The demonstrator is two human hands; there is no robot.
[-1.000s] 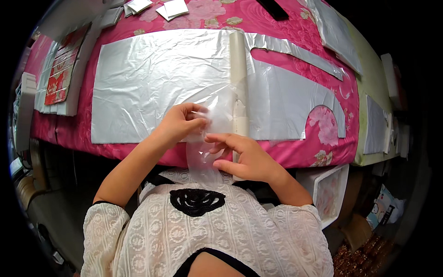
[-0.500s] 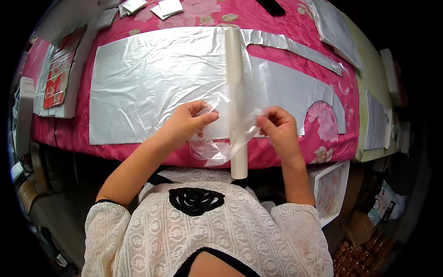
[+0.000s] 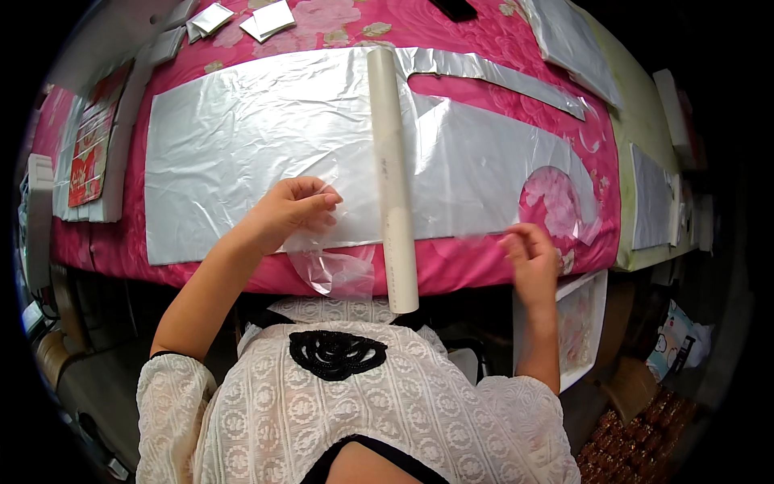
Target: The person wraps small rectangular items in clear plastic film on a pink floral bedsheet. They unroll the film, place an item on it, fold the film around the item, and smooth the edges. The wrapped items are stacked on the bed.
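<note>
A silvery plastic sheet (image 3: 242, 145) with cut-outs and strap-like strips at its right end lies flat on the table. Across it rests a long off-white tube (image 3: 393, 194), its near end jutting past the table edge. My left hand (image 3: 302, 210) is left of the tube, thumb and fingers closed on thin clear plastic film (image 3: 334, 273) that hangs down over the edge. At the near right, my right hand (image 3: 534, 256) pinches what looks like the film's other part, stretched out rightward; it is faint and blurred there.
A pink floral cloth (image 3: 459, 266) covers the table. Small white packets (image 3: 270, 18) and a black phone-like object (image 3: 454, 8) lie at the back. Wrapped stacks (image 3: 101, 137) stand left, more silvery sheets (image 3: 572, 44) far right. A white bin (image 3: 592, 323) is below the right edge.
My right hand has moved right and toward me, away from the tube, drawing film along. My left hand has shifted slightly left, the film still in it. The whole view has shifted a little.
</note>
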